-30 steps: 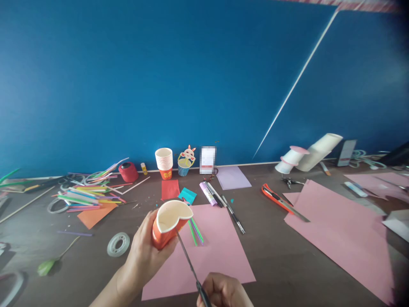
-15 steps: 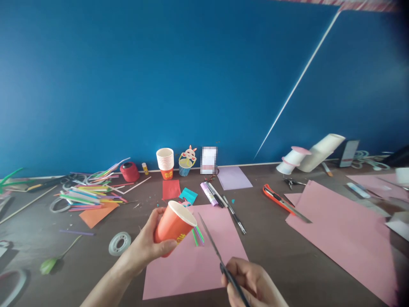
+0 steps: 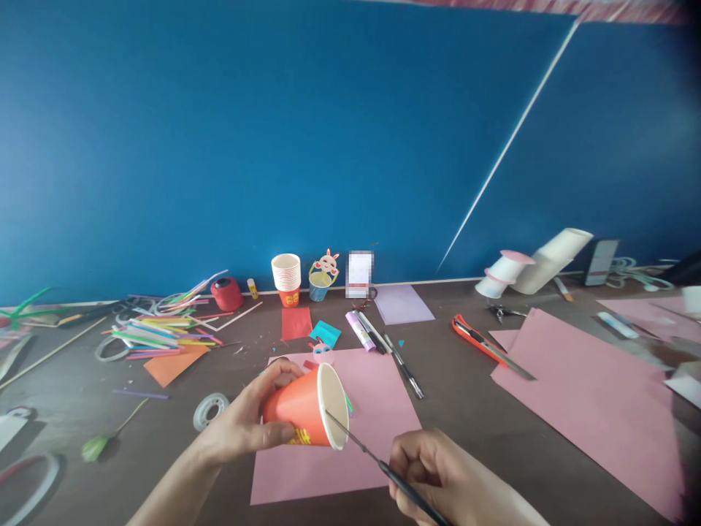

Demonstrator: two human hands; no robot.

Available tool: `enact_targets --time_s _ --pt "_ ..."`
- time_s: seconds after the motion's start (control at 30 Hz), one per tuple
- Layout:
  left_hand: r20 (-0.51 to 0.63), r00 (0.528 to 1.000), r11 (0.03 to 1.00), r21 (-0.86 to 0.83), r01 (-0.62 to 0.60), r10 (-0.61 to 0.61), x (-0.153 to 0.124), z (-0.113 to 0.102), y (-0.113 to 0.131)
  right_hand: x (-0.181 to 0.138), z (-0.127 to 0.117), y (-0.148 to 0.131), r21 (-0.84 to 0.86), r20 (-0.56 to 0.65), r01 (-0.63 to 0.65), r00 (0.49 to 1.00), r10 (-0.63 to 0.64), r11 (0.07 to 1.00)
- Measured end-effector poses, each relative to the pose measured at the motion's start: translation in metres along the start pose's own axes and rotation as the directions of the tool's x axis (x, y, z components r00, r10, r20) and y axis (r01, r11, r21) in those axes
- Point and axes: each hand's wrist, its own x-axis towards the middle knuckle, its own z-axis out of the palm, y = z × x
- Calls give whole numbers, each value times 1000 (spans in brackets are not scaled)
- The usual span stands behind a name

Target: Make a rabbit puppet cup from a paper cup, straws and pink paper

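My left hand (image 3: 255, 420) is wrapped round an orange paper cup (image 3: 293, 409) with yellow print, its open mouth tilted to the right. In my right hand (image 3: 432, 467) are black-handled scissors (image 3: 402, 486), the thin blades pointing up and left. The blade tip lies inside the cup's mouth, in front of the far inner wall; I cannot tell whether it touches. Beneath both hands lies a pink paper sheet (image 3: 328, 478). A small rabbit-face cutout (image 3: 322, 351) and green straw pieces (image 3: 349, 405) rest on it, partly behind the cup.
Stacked paper cups (image 3: 285, 274), a blue rabbit basket (image 3: 319, 285) and red thread (image 3: 226, 294) stand by the blue wall. Colourful straws (image 3: 158, 332) and a tape roll (image 3: 210, 411) are to the left. An orange utility knife (image 3: 482, 340) lies right, near more pink paper (image 3: 591, 409).
My left hand has tipped the orange cup so its mouth faces right, and lowered it slightly. The scissors have swung lower, their tip now inside the cup's mouth.
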Motion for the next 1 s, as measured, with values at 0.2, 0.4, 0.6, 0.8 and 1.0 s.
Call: enact_targets --time_s 0.2,0.4,0.6,0.8,1.0 --pt "-38 999 1000 12 -10 11 -5 7 -2 2 6 5 92 65 -20 998 13 996" --pt "-64 994 979 188 -79 92 -9 13 4 -1 13 2 149 79 -59 996 48 987" --pt "-109 967 958 204 -203 228 -3 11 -10 -1 18 1 181 81 -58 996 44 982" --pt "-20 952 949 94 -302 305 -2 7 -16 -1 18 -2 165 93 -53 995 38 985" --pt "3 951 951 21 -310 310 -1 14 -4 -1 19 1 206 69 -58 997 45 977"
